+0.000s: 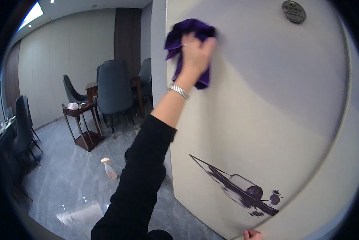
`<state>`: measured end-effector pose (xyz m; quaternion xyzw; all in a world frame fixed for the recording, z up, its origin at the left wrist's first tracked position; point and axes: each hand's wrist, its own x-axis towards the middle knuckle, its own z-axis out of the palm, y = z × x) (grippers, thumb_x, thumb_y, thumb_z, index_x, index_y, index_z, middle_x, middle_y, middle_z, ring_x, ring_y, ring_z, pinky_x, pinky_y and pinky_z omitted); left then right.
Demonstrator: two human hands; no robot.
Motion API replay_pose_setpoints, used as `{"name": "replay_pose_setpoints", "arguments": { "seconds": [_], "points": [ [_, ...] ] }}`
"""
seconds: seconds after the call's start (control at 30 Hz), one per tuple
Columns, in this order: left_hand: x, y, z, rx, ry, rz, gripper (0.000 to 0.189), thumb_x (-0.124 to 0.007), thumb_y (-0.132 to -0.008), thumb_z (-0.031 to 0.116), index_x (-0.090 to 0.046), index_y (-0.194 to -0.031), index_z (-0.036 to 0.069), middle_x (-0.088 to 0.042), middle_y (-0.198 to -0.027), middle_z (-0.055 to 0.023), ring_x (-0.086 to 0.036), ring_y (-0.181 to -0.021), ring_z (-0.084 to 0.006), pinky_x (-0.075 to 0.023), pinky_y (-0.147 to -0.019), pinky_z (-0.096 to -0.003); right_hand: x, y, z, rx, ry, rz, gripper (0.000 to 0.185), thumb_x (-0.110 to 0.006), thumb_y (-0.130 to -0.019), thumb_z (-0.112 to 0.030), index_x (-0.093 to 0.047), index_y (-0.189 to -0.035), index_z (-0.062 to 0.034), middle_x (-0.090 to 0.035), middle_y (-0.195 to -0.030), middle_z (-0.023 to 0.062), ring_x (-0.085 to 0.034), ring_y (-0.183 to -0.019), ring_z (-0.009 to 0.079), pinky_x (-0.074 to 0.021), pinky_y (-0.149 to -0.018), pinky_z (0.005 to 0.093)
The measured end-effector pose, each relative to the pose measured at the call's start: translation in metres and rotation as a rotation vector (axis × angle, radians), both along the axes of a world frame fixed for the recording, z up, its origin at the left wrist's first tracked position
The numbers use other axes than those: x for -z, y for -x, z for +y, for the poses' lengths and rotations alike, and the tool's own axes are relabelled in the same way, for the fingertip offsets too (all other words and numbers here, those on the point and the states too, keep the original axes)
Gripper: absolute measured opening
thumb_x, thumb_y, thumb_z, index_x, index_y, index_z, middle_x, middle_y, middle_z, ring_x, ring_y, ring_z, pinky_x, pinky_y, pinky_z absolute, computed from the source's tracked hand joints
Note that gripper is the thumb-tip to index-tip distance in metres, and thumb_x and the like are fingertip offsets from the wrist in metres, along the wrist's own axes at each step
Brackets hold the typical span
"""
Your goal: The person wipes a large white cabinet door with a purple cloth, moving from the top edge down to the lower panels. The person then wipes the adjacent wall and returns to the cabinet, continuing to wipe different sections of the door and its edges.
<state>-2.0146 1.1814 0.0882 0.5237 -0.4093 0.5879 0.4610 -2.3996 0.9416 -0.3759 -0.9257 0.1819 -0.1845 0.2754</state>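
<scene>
My left hand (pixel 197 54) is pressed around a dark purple cloth (pixel 194 27) against the upper left part of a cream-coloured panel (pixel 242 120), possibly a door. Hand and cloth are blurred by motion. A silver bangle circles the left wrist, below which a black sleeve covers the forearm. Only part of my right hand (pixel 253 235) shows at the bottom rim, its fingers curled near the panel's lower right edge; whether it grips anything is hidden. A dark ink-style boat picture (pixel 245 192) decorates the panel's lower part.
A round grey plaque (pixel 293 12) is fixed high on the panel. On the grey marble-look floor (pixel 53 168) stands a spray bottle (pixel 108 168). Farther back are a dark side stand (pixel 77 112), blue-grey chairs (pixel 114 87) and a wooden table (pixel 92 86).
</scene>
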Motion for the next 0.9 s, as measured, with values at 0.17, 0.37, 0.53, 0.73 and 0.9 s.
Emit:
{"name": "replay_pose_setpoints", "arguments": {
  "seconds": [0.17,0.37,0.53,0.73,0.9],
  "points": [
    [0.083,0.056,-0.046,-0.056,-0.306,-0.293,0.046,-0.063,-0.073,0.02,-0.054,-0.114,0.0,-0.05,-0.118,-0.0236,-0.041,-0.115,-0.0407,-0.0253,-0.103,-0.0492,0.015,-0.003,-0.005,0.033,-0.021,0.021,0.034,-0.057,-0.082,-0.036,-0.063,-0.074,-0.0039,-0.058,-0.062,0.0175,-0.055,-0.057,0.0353,-0.0432,-0.054,0.0407],
    [0.132,0.0,0.029,-0.036,-0.204,0.053,0.041,-0.058,-0.07,0.009,-0.053,-0.109,-0.004,-0.05,-0.115,-0.024,-0.044,-0.112,-0.0415,-0.0315,-0.099,-0.0449,0.021,-0.002,-0.009,0.095,-0.092,0.113,0.033,-0.058,-0.083,-0.033,-0.065,-0.073,-0.0025,-0.061,-0.062,0.0152,-0.057,-0.055,0.0277,-0.0444,-0.055,0.0378],
    [0.023,-0.078,0.066,0.054,-0.046,0.077,0.025,-0.057,-0.079,0.018,-0.057,-0.096,0.0,-0.058,-0.096,-0.0205,-0.055,-0.088,-0.0387,-0.0432,-0.078,-0.0398,0.013,-0.004,-0.011,0.081,-0.256,0.138,0.034,-0.057,-0.085,-0.032,-0.065,-0.073,-0.001,-0.062,-0.064,0.0151,-0.059,-0.057,0.0243,-0.0458,-0.057,0.037],
    [0.026,-0.023,0.057,-0.025,-0.079,0.38,0.06,-0.065,-0.075,0.021,-0.041,-0.124,-0.004,-0.037,-0.131,-0.0251,-0.032,-0.123,-0.0435,-0.0274,-0.101,-0.0425,-0.025,-0.012,0.019,-0.055,-0.218,0.394,0.021,-0.058,-0.082,-0.024,-0.063,-0.092,-0.0055,-0.062,-0.08,0.0179,-0.058,-0.074,0.0351,-0.0457,-0.065,0.0394],
    [0.06,-0.014,0.067,-0.119,-0.275,0.282,0.04,-0.061,-0.065,0.002,-0.057,-0.105,-0.005,-0.047,-0.119,-0.0257,-0.037,-0.118,-0.0491,-0.0259,-0.102,-0.0497,-0.09,0.018,0.063,-0.234,-0.34,0.37,0.019,-0.057,-0.082,-0.023,-0.064,-0.089,-0.0058,-0.063,-0.08,0.0169,-0.06,-0.072,0.0291,-0.0458,-0.066,0.0365]
  ]
}}
